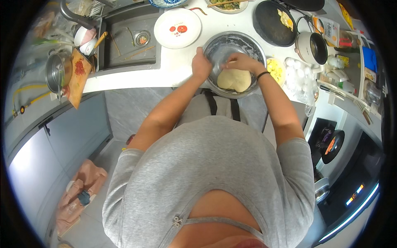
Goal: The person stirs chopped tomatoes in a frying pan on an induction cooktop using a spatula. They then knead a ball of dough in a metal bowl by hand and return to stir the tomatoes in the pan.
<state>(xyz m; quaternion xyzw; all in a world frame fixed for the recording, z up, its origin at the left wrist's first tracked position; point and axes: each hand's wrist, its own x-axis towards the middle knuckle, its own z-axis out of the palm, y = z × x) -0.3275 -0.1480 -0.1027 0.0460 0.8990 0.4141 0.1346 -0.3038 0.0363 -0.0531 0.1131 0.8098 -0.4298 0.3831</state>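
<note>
A steel mixing bowl [211, 88] stands at the counter's front edge, its inner wall smeared with pale residue. In it lies a smooth, pale lump of dough [235, 81] with a crease at its lower side. My left hand [201, 65] grips the bowl's left rim, thumb up. My right hand [242, 63] is inside the bowl at the dough's upper edge, fingers bent; whether they pinch the dough cannot be told. A white plate [177, 37] with a red pattern is just beyond my left hand. Right of the bowl sits a container of yellow pieces [276, 71].
A sink [124, 59] is at the left, with a cutting board [79, 90] bearing red bits and a steel pot [55, 74] beyond. A black pan [269, 28] with egg, a small pot [305, 46] and a bag of eggs [299, 74] stand at the right.
</note>
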